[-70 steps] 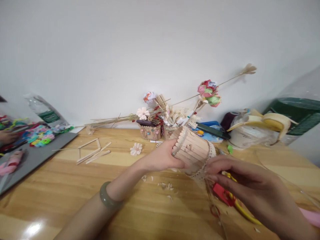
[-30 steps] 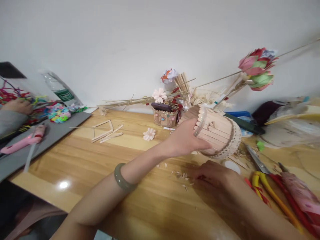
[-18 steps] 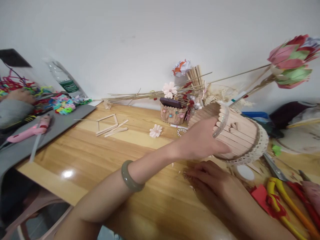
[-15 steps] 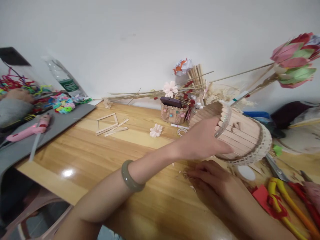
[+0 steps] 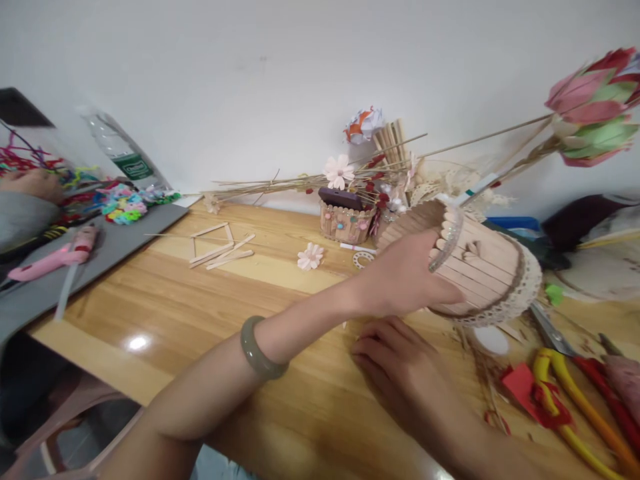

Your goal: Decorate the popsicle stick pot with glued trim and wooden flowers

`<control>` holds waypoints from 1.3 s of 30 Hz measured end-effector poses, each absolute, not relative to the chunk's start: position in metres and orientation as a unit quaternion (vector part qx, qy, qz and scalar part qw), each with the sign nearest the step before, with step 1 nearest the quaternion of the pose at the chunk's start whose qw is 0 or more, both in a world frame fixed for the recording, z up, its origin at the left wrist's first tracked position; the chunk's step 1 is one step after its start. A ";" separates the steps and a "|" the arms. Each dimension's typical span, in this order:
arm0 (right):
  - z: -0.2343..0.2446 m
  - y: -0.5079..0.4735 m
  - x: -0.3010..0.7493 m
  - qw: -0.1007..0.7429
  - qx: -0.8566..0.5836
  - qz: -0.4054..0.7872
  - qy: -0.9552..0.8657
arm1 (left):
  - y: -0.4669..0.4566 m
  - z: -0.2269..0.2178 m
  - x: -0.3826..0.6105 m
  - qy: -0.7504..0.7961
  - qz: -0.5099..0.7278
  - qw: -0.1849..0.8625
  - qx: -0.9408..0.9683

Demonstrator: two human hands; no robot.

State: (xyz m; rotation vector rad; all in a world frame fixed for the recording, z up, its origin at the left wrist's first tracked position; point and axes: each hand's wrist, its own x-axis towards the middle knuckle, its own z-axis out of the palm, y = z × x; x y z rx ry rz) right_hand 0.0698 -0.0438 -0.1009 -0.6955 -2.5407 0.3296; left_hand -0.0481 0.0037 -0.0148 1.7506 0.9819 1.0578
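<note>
While my left fingers (image 5: 445,291) grasp the craft-stick basket (image 5: 493,263) near its scalloped edge – the thumb laid across the outer sticks – it is tilted onto its side at the right of my view, its lace trim (image 5: 527,287) turned away to the right. Whether it touches the bench (image 5: 310,400) below, I cannot tell. My right fingers (image 5: 383,337) are curled low at the bench, below and to the left of the basket; their tips are hidden, so I cannot say if they pinch something. Just below the lace end lies a white disc (image 5: 491,341), and right of it are scissors (image 5: 550,333), with a piece of red paper (image 5: 520,388) near their handles. Behind, a small stick pot (image 5: 345,225) with coloured dots stands upright. Nearer and to its left lies a pale pink flower (image 5: 311,256) – and farther left, loose craft sticks (image 5: 213,255). On a grey board (image 5: 117,250) rests a pink glue gun (image 5: 50,262); beyond it is another person's hand (image 5: 33,183).
</note>
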 end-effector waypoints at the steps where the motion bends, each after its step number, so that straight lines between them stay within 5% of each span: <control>1: -0.102 -0.044 0.070 0.241 -0.251 0.120 -0.930 | 0.004 -0.015 -0.048 0.395 0.419 0.424 0.699; 11: -0.075 -0.045 0.085 0.290 -0.215 0.106 -0.927 | 0.001 -0.013 -0.045 0.422 0.417 0.522 0.613; 17: -0.026 -0.047 0.117 0.363 -0.252 0.210 -0.872 | -0.001 -0.013 -0.041 0.411 0.425 0.567 0.574; 23: -0.017 -0.032 0.148 0.459 -0.359 0.091 -0.807 | -0.007 -0.015 -0.035 0.368 0.417 0.573 0.601; 39: -0.016 -0.026 0.157 0.440 -0.370 -0.073 -0.815 | -0.017 -0.014 -0.029 0.383 0.393 0.593 0.590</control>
